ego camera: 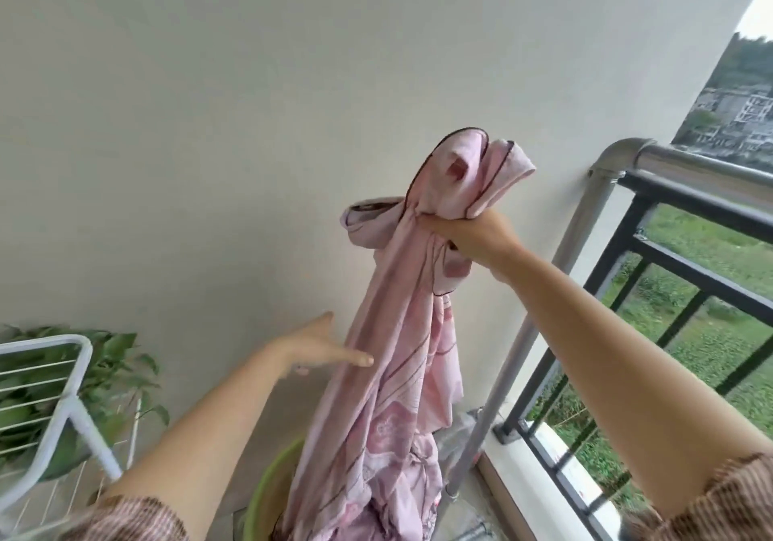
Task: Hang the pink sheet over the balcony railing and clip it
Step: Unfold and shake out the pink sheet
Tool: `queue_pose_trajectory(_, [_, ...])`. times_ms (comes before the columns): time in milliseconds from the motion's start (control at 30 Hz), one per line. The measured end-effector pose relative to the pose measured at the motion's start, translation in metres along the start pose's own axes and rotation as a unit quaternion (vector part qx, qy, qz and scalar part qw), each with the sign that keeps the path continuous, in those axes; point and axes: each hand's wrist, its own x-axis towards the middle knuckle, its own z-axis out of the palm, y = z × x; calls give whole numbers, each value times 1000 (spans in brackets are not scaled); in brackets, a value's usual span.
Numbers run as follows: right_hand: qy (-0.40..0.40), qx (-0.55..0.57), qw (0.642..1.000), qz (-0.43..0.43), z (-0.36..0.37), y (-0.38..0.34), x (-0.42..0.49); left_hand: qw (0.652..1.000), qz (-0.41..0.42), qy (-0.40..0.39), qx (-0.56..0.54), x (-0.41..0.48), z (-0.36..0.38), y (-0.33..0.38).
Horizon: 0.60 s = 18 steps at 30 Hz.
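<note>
The pink sheet hangs bunched in a long twist, patterned with flowers and dark piping. My right hand grips it near its top, raised in front of the wall, with loose folds flopping above my fist. The sheet's lower end trails down into a green basin at the bottom. Spread flat, my left hand has its fingers against the sheet's left side lower down, holding nothing. The balcony railing runs along the right, a metal top rail over black bars, apart from the sheet. No clip shows.
A plain white wall fills the background. A white wire drying rack stands at the lower left with a leafy plant behind it. A slanted metal pipe runs from the railing corner to the floor, right of the sheet.
</note>
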Motion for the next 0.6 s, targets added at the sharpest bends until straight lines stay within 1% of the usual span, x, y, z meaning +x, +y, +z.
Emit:
queue_pose_trajectory(33, [15, 18, 1000, -7, 0, -7, -1, 999, -15, -41, 23, 5, 19, -15])
queue_pose_trajectory(67, [29, 38, 999, -10, -1, -14, -1, 998, -8, -55, 29, 9, 33, -24])
queue_pose_trajectory(100, [47, 58, 997, -8, -5, -23, -3, 998, 1, -47, 29, 10, 41, -29])
queue_pose_trajectory(167, [93, 65, 993, -15, -18, -39, -8, 999, 14, 3, 39, 13, 28, -25])
queue_pose_trajectory(233, [155, -1, 987, -27, -40, -55, -12, 996, 49, 57, 55, 12, -20, -4])
queue_pose_trajectory(267, [197, -39, 979, -22, -51, -60, -14, 994, 72, 82, 22, 9, -50, 12])
queue_pose_trajectory(300, [243, -69, 968, -7, -60, -64, -15, 989, 103, 98, -37, 1, -81, 32])
queue_pose_trajectory(333, [276, -78, 958, 9, -66, -67, -20, 977, 152, 117, -88, -11, -108, 54])
queue_pose_trajectory(367, [278, -61, 959, 19, -69, -71, -24, 960, 212, 136, -123, -28, -129, 79])
queue_pose_trajectory(400, [252, -21, 967, 17, -68, -78, -30, 939, 276, 145, -145, -48, -142, 107])
queue_pose_trajectory(433, [196, 17, 980, 16, -64, -84, -36, 915, 342, 145, -159, -69, -145, 134])
queue_pose_trajectory(467, [115, 38, 992, 20, -54, -90, -43, 891, 401, 139, -161, -89, -142, 159])
queue_pose_trajectory(500, [34, 20, 999, 31, -41, -96, -49, 870, 448, 126, -163, -107, -133, 180])
queue_pose_trajectory(533, [-21, -24, 999, 42, -24, -100, -55, 857, 476, 111, -165, -124, -122, 196])
queue_pose_trajectory(567, [-32, -70, 996, 37, -7, -100, -57, 847, 495, 91, -172, -139, -110, 206])
queue_pose_trajectory(600, [3, -95, 995, 21, 6, -96, -57, 837, 512, 66, -180, -150, -100, 210])
